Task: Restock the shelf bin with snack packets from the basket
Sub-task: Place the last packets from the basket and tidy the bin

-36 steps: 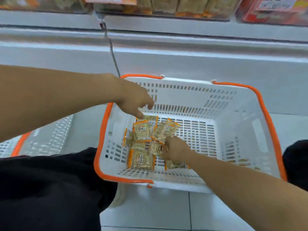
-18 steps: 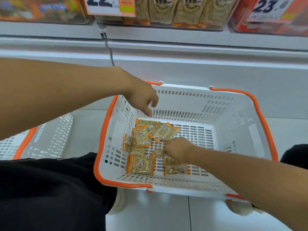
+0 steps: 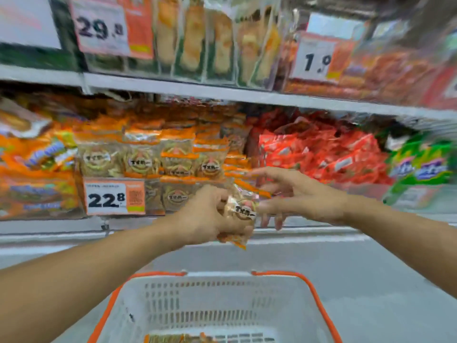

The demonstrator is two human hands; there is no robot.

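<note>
My left hand [image 3: 210, 214] grips a bunch of snack packets [image 3: 241, 212] in front of the shelf bin [image 3: 158, 169], above the basket [image 3: 210, 305]. The front packet stands roughly upright, long axis tilted, label toward me. My right hand [image 3: 296, 194] is released, fingers spread, fingertips just beside the packets.

We stand in a shop aisle: shelves [image 3: 222, 94] packed with snack packets [image 3: 141, 159], price tags [image 3: 115, 196] clipped to the edges (22.8, 29.8), and a basket [image 3: 212, 300] below us.
</note>
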